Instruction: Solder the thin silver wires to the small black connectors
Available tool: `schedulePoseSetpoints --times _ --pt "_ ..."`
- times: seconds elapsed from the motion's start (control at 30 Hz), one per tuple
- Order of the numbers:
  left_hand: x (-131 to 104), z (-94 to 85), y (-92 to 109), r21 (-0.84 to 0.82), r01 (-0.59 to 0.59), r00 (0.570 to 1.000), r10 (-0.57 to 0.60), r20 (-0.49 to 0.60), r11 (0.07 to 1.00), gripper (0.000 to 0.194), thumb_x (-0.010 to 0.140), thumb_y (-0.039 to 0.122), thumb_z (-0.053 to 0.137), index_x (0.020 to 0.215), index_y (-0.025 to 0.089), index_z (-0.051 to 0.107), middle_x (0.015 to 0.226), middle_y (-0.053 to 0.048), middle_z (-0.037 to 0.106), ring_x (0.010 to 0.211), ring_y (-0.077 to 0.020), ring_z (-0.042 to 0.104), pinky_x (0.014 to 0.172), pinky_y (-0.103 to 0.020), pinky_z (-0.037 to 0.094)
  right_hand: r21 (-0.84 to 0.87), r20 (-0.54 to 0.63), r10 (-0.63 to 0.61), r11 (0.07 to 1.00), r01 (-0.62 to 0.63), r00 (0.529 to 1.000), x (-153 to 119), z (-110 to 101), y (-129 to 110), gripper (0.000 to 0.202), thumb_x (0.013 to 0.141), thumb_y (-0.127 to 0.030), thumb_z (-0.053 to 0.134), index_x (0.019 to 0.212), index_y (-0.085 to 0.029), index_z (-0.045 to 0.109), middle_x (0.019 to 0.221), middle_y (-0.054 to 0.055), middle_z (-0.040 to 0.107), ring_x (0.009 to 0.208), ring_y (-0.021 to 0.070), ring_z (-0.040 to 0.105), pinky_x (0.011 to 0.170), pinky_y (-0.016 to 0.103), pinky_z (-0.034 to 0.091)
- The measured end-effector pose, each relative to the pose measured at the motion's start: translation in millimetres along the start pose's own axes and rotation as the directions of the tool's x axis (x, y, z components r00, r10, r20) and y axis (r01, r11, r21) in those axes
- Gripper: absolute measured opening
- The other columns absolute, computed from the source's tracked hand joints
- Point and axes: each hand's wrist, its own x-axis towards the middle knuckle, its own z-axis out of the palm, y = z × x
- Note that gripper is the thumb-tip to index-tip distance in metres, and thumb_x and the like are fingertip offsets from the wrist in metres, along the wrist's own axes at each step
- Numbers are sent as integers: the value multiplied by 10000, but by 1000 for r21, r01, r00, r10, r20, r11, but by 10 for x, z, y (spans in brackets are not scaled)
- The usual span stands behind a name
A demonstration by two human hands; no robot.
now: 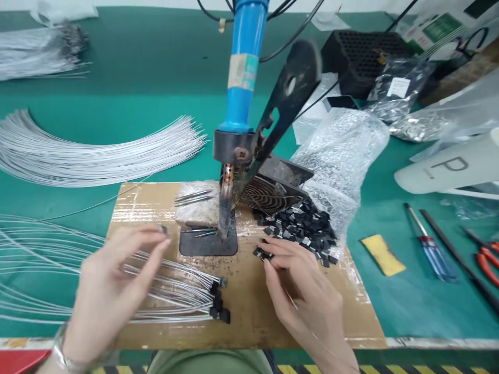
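My left hand (117, 285) is pinched above the white wires, with a small dark piece (162, 229) at its fingertips. My right hand (304, 291) grips small black connectors (263, 254) beside the pile of black connectors (307, 228); a thin strand crosses its palm. Between the hands, white wires with black ends (220, 306) lie on the cardboard (249, 322). Above them a blue-handled soldering iron (244, 67) points down, its tip over a dark plate (208, 244). Thin metal rods lie on a wrapped block (197, 208) beside the tip.
A bundle of white wires (97, 161) curves across the green mat at left. Bubble wrap (335, 156) lies behind the connector pile. At right are a yellow sponge (383, 254), a screwdriver (434, 249), red-handled pliers (487, 257) and a white cup (448, 166).
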Motion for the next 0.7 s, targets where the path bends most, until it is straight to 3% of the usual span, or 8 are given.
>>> schedulePoseSetpoints --times 0.07,0.13,0.23,0.3,0.43,0.57,0.7 --pt "251 -90 -215 218 10 997 7 -78 976 222 1030 446 602 1009 277 743 1094 -34 786 1058 -278 742 959 -421 548 33 -78 6 999 -3 997 -28 -12 13 235 949 38 647 990 -190 615 1040 120 803 1128 258 773 1007 458 597" --pt "558 -103 -465 289 49 994 -19 -104 956 311 1025 470 564 1033 223 753 1067 -106 739 1062 -348 706 949 -486 530 49 -131 19 999 -13 991 -41 -8 20 248 935 51 656 988 -189 627 1022 112 805 1093 251 783 1010 462 603" --pt "996 -2 -799 324 38 997 -13 -79 945 356 939 483 620 1025 171 768 961 -120 678 913 -334 681 872 -487 542 64 -170 29 998 -19 985 -46 15 28 258 924 60 667 969 -192 641 994 94 805 1007 229 793 987 447 618" --pt "1196 98 -931 333 -3 998 24 -60 943 297 917 449 634 989 196 772 994 -118 682 949 -325 666 902 -480 532 74 -183 33 997 -20 983 -48 30 35 263 918 62 672 957 -197 648 978 84 806 966 221 794 971 440 625" --pt "1347 247 -949 353 -85 993 107 -43 932 249 970 365 580 882 242 777 1019 -133 712 1052 -353 638 940 -511 476 113 -203 93 991 -72 975 -56 55 61 262 917 50 681 926 -212 662 964 71 807 937 222 797 926 424 639" --pt "1389 325 -840 379 -93 988 131 -76 921 281 1012 379 569 886 267 794 1053 -144 719 1135 -397 589 971 -575 411 145 -207 154 981 -125 966 -76 69 78 253 926 28 690 903 -223 670 950 59 806 915 224 795 904 422 643" --pt "1455 391 -801 381 -97 988 134 -71 920 262 988 342 588 824 247 769 1008 -139 703 1115 -395 581 953 -561 408 161 -207 182 975 -150 961 -103 62 72 244 931 18 695 901 -224 678 938 52 806 912 213 792 908 398 638"
